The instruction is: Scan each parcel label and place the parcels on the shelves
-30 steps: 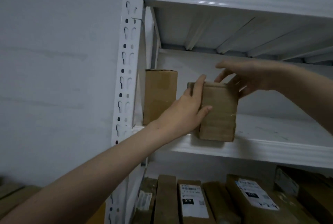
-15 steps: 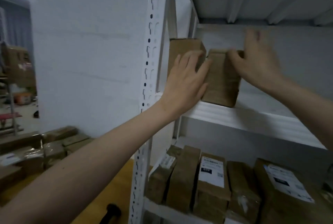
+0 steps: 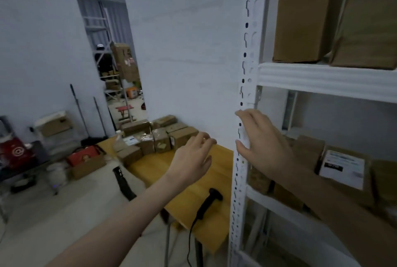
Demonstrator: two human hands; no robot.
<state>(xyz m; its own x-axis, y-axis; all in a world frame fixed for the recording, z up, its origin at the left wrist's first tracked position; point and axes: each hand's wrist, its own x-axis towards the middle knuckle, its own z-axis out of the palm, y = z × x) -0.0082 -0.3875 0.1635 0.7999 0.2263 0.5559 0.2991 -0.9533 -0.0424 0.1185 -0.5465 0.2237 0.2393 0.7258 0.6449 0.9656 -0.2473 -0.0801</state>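
Both hands empty & loose, fingers spread. Left hand [image 3: 192,159] out over the yellow surface [image 3: 217,172], pointing at the pile of parcels [image 3: 159,138] at the far end by the wall. Right hand [image 3: 261,142] by the white shelf post [image 3: 242,116], maybe touching it, can't tell. Scanner [image 3: 207,203] lying on the near part of the surface, below & just right of the left hand, handle long-ways toward the person, cord hanging off. Two boxes [image 3: 335,17] already up on the shelf [image 3: 326,80]. Next parcel prob. needs a reach fwd & left: left hand nearer the pile, right hand well apart from it.
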